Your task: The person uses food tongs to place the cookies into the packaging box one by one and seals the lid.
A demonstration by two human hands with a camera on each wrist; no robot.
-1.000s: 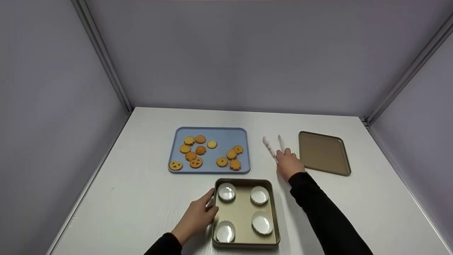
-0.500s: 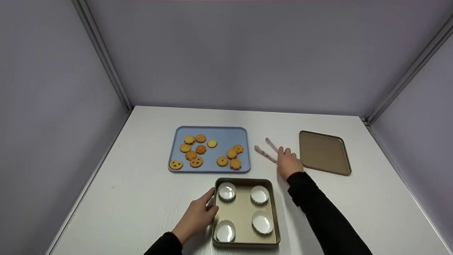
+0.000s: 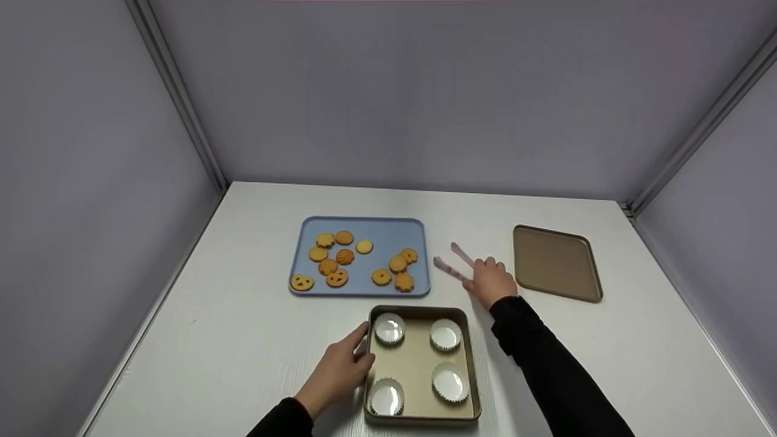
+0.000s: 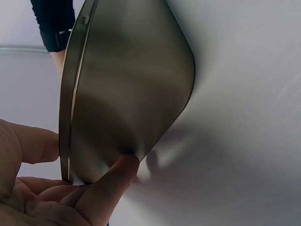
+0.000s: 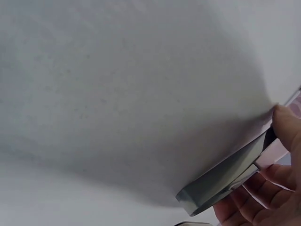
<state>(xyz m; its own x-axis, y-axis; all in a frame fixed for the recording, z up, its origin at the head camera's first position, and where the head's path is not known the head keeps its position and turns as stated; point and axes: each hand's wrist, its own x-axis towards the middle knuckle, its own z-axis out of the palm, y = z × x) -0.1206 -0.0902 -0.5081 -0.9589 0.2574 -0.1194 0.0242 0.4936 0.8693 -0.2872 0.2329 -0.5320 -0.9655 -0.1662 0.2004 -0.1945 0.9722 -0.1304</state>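
A gold-brown rectangular baking tin lies near the front, with several white fluted baking cups in it. My left hand holds the tin's left side. In the left wrist view a fingertip presses the outer wall of the tin, and another finger touches the rim. My right hand grips a pair of pink patterned tongs, whose spread arms point left towards the blue tray. The right wrist view shows the shiny metal bend of the tongs between thumb and fingers. Several cookies lie on the blue tray.
A shallow brown tray lies right of my right hand. All stand on a white table, with grey panels at the back and both sides.
The tongs' tips have swung left and towards me, from pointing away to pointing at the blue tray. The right hand has shifted slightly left. The left hand and tin have stayed in place.
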